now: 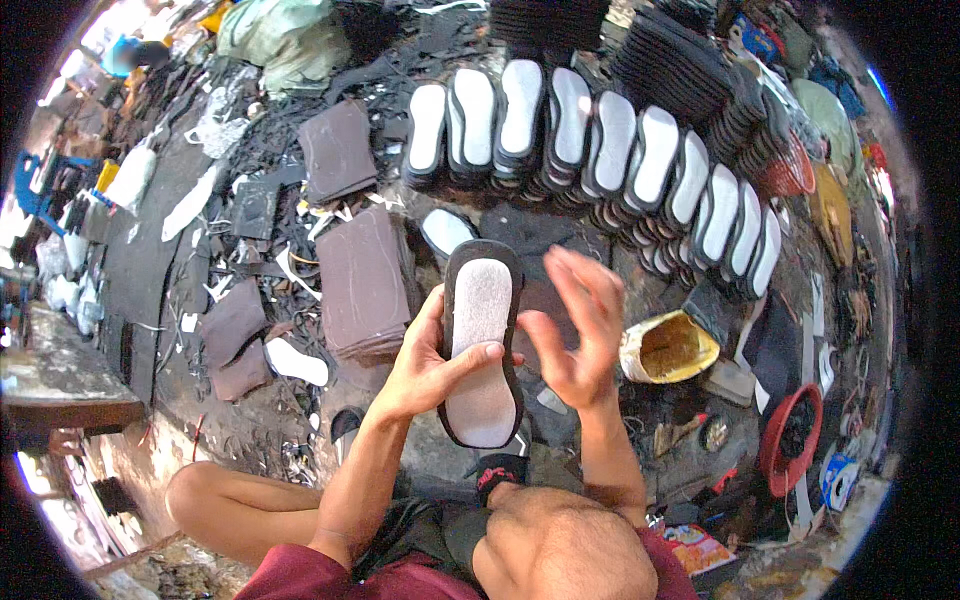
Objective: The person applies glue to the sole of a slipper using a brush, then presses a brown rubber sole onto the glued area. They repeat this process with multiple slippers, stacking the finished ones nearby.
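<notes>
L hand (pixel 425 370) grips a shoe sole (pixel 481 340) at frame centre: black rim, grey-white insole face up, thumb across the face, fingers behind. R hand (pixel 572 325) is open, fingers spread, palm just beside the sole's right edge, blurred; can't tell if it touches. Sole is held above the floor, over the person's bent knees.

At 12 o'clock: row of finished soles (pixel 600 140) w/ white insoles, standing on edge, curving toward 2. At 9–10: stacks of dark brown sheet material (pixel 362 275). At 3: yellow glue tub (pixel 668 347), open. At 4: red bowl (pixel 790 440). Floor (pixel 250 420) is littered w/ black offcuts.
</notes>
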`<state>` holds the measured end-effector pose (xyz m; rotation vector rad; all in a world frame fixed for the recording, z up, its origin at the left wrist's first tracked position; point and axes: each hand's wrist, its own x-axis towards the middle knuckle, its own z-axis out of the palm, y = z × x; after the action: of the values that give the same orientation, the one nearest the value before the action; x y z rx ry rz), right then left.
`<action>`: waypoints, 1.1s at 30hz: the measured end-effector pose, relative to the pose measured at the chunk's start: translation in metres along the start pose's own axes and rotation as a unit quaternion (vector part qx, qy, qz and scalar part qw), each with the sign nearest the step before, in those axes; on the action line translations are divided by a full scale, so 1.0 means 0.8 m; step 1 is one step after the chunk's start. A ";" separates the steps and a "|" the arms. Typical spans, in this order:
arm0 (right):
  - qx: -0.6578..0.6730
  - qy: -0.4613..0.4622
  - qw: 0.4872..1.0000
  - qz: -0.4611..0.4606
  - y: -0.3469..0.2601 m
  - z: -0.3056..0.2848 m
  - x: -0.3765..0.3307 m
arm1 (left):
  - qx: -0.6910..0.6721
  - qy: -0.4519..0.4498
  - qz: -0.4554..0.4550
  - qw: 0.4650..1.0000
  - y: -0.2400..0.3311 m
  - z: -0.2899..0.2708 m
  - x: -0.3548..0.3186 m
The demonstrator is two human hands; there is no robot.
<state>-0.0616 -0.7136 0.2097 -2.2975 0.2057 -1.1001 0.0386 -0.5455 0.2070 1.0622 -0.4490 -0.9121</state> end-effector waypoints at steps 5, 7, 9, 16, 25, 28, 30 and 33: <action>-0.102 -0.069 0.989 -0.077 -0.028 -0.008 0.033 | 0.130 0.004 0.051 0.990 -0.002 0.008 -0.010; -0.026 -0.052 0.997 -0.054 -0.027 -0.008 0.027 | 0.136 0.010 0.036 0.990 -0.003 0.005 -0.014; 0.115 -0.051 0.992 -0.006 -0.022 -0.009 0.025 | 0.131 0.003 0.026 0.991 -0.002 0.003 -0.017; 0.143 -0.071 0.987 0.014 -0.020 -0.009 0.031 | 0.134 -0.046 0.002 0.990 -0.003 0.000 -0.028; 0.486 -0.001 0.772 0.409 -0.029 0.011 0.015 | 0.113 -0.056 -0.018 0.992 -0.010 -0.009 -0.027; 0.535 0.047 0.717 0.443 -0.016 0.027 0.003 | 0.106 -0.057 -0.035 0.992 -0.019 -0.012 -0.025; 0.420 0.050 0.804 0.419 -0.018 0.038 0.001 | 0.123 -0.052 -0.036 0.990 -0.025 -0.015 -0.019; 0.435 0.041 0.785 0.438 -0.019 0.032 0.002 | 0.175 -0.038 0.006 0.984 -0.036 -0.012 -0.017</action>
<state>-0.0430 -0.6906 0.2069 -1.0800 0.5843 -0.5744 0.0255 -0.5343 0.1785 1.3460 -0.6967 -0.8837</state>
